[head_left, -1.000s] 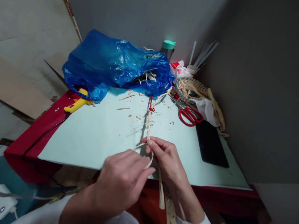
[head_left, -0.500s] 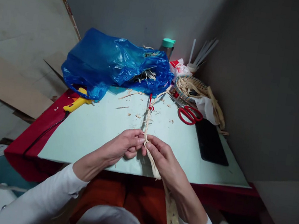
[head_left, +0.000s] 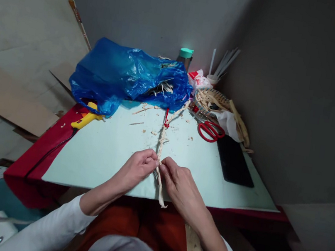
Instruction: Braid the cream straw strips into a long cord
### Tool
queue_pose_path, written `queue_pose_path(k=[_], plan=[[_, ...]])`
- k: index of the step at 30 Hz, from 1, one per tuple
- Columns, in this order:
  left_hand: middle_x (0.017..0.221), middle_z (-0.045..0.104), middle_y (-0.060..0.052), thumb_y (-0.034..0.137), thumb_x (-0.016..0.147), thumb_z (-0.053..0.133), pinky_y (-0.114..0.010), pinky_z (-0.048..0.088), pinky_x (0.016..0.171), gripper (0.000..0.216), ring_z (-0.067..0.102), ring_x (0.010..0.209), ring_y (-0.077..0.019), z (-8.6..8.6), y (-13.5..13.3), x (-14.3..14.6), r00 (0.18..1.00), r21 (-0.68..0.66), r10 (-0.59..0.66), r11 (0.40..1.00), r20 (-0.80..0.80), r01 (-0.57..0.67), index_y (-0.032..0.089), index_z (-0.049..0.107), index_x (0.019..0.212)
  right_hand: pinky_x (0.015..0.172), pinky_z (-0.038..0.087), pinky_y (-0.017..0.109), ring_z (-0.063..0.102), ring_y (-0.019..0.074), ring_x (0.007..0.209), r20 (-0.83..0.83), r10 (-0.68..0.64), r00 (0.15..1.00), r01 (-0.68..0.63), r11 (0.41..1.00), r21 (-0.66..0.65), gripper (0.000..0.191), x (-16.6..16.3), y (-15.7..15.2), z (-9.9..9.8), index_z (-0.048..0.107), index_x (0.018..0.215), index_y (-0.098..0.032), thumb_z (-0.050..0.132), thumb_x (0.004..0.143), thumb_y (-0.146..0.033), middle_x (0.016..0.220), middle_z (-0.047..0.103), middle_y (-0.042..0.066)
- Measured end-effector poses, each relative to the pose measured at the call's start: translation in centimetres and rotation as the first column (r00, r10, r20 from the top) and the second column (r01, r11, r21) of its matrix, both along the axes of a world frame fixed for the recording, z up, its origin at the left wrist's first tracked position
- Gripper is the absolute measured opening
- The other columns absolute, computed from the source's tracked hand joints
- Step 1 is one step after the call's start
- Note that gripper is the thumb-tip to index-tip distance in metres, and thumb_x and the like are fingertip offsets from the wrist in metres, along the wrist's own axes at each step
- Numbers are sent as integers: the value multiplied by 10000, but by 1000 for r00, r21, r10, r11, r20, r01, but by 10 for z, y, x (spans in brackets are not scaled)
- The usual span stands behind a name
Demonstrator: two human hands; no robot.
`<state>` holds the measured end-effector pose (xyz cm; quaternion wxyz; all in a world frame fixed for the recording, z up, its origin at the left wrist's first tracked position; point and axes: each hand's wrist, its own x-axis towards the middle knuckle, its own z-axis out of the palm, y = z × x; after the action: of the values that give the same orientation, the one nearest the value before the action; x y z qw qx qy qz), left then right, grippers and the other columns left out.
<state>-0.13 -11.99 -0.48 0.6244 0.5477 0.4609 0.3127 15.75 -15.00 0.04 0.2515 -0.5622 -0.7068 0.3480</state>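
Note:
A pale braid of dried plant fibre (head_left: 161, 143) runs from a red tie (head_left: 166, 124) down the middle of the table toward me. My left hand (head_left: 141, 164) pinches the braid's near part from the left, thumb against forefinger. From the right, my right hand (head_left: 178, 177) pinches at the same spot, its fingertips touching the braid. Below my fingers a loose fibre end (head_left: 160, 189) hangs to the table's front edge. The upper end of the braid slants right toward the blue bag.
At the back lies a blue plastic bag (head_left: 115, 71), with a yellow glue gun (head_left: 84, 120) left of it. Red-handled scissors (head_left: 210, 132), a dark tablet-like slab (head_left: 234, 160) and a woven basket (head_left: 205, 99) lie to the right. A green-lidded bottle (head_left: 185, 53) stands behind. Fibre scraps dot the pale tabletop (head_left: 102, 162).
The loose fibre end has swung from under my right hand to hang nearly straight down. My right fingers have drawn in to a fingertip pinch. The view has shifted slightly.

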Motion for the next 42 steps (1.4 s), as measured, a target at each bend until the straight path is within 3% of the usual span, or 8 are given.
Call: queue_pose_path(k=[4,9,20,25,32,36,39,42], plan=[[568,357,78,351,842,584,-199,192,474,221,265,513,-69,1,-1,2,999,68,29,997,-44,-26,173,498,744,543,255,258,412,142,514,90,-31,995,31,999,9,251,-6,-2,0,489,872,-215,292,1002,-302,597,486,-20],[563,334,79,378,830,595,-202,181,460,246,245,499,-70,-1,-1,1,999,46,48,998,-9,-48,177,494,729,553,260,265,549,179,565,165,-65,984,57,997,50,331,-13,-2,0,542,1109,-185,262,1015,-335,639,601,21],[501,269,105,450,843,594,-210,113,416,313,159,439,-56,-7,2,-3,998,-47,24,999,65,-21,176,496,729,546,255,258,550,154,548,163,-42,986,9,980,198,304,-17,-5,-9,597,1052,-199,314,988,-289,691,660,26],[495,287,99,445,832,613,-212,108,417,314,174,435,-53,-6,3,-3,999,-37,35,999,40,-34,163,523,727,538,230,273,507,156,525,234,-32,972,-11,984,179,306,-17,-5,-5,582,1090,-186,309,979,-266,683,653,37],[542,429,61,402,781,670,-195,134,425,293,223,454,-45,1,2,4,996,-25,81,996,34,-80,143,557,702,558,293,221,444,120,551,101,120,988,-129,988,88,266,6,2,11,589,950,-201,354,993,-319,655,575,-5],[556,468,49,395,787,653,-192,151,425,279,237,451,-44,1,1,6,996,-14,86,996,32,-85,138,578,710,550,326,215,480,127,565,83,143,986,-147,988,38,296,6,2,15,615,961,-185,368,989,-345,680,613,11],[556,447,58,395,787,644,-194,140,424,275,223,447,-39,0,0,5,995,-13,102,995,19,-102,137,579,719,637,402,231,605,165,693,82,82,993,-89,992,88,343,18,11,21,638,1103,-188,373,987,-372,829,704,61],[550,407,71,400,781,643,-200,123,425,281,197,443,-36,0,0,4,994,-23,112,993,-2,-113,138,567,712,749,435,267,660,212,846,222,-200,954,132,949,285,349,55,43,39,625,1186,-153,418,964,-325,970,720,123]])
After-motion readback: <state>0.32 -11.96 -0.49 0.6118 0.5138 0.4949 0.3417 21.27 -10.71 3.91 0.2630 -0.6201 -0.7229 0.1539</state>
